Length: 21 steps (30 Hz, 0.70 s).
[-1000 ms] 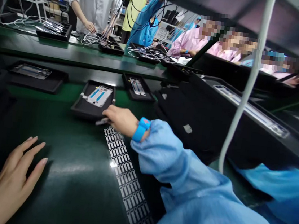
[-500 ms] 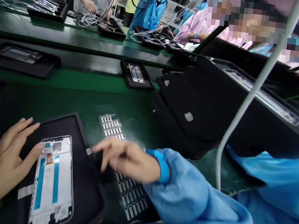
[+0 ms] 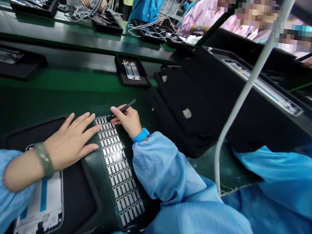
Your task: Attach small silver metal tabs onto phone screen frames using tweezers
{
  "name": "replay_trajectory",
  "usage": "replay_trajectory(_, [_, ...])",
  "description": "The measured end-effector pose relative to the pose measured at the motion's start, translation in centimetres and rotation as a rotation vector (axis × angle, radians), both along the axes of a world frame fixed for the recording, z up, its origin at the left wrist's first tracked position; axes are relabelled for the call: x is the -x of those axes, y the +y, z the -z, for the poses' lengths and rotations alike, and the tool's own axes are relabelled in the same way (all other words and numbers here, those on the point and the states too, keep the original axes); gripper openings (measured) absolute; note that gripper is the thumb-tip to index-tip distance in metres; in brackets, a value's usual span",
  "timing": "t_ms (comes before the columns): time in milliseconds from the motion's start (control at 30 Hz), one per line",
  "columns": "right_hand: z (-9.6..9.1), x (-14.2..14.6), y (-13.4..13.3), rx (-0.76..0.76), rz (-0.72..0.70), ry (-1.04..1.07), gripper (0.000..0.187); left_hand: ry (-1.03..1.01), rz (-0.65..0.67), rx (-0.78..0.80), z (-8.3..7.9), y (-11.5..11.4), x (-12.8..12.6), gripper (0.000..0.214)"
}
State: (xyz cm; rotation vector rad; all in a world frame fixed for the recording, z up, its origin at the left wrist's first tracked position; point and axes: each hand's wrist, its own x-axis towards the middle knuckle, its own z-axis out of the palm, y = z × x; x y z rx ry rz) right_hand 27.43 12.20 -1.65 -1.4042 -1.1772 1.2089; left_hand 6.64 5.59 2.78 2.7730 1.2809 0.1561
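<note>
My right hand [image 3: 128, 120] pinches dark tweezers [image 3: 129, 105] at the far end of a clear sheet of small white-and-black stickers [image 3: 117, 157]. The back end of the tweezers points up and away; their tips are hidden by my fingers. My left hand [image 3: 70, 142] is spread palm down, with its fingertips at the sheet's left edge near the top. Under my left arm lies a phone frame [image 3: 51, 203] with blue strips, in a black foam tray [image 3: 81, 187]. My sleeve and wrist cover its upper part.
Black trays [image 3: 132, 81] with phone frames stand farther back on the green bench. A stack of black trays [image 3: 185, 113] rises at right, behind a hanging white cable [image 3: 240, 100]. Co-workers stand across the line, near cables and parts trays [image 3: 107, 25].
My left hand has left the phone frame and moved right to the sticker sheet. My right hand has moved up to the sheet's far end, where tweezers now show in it.
</note>
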Motion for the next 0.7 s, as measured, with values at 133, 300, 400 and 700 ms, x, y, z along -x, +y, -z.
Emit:
replay_trajectory(133, [0.6, 0.2, 0.2, -0.066, -0.03, -0.144, 0.038, 0.103, 0.017, 0.084, 1.1, 1.9, -2.8, 0.05])
replay_trajectory(300, [0.5, 0.5, 0.2, -0.056, -0.047, -0.155, 0.042, 0.115, -0.003, 0.091, 1.9, 2.0, -2.7, 0.046])
replay_trajectory(400, [0.3, 0.6, 0.2, -0.052, -0.039, -0.187, 0.043, 0.092, -0.012, 0.078, 1.9, 1.8, -2.5, 0.044])
replay_trajectory(700, [-0.1, 1.2, 0.7, -0.009, -0.053, -0.231, 0.038, 0.062, -0.034, 0.062, 2.0, 1.6, -2.8, 0.043])
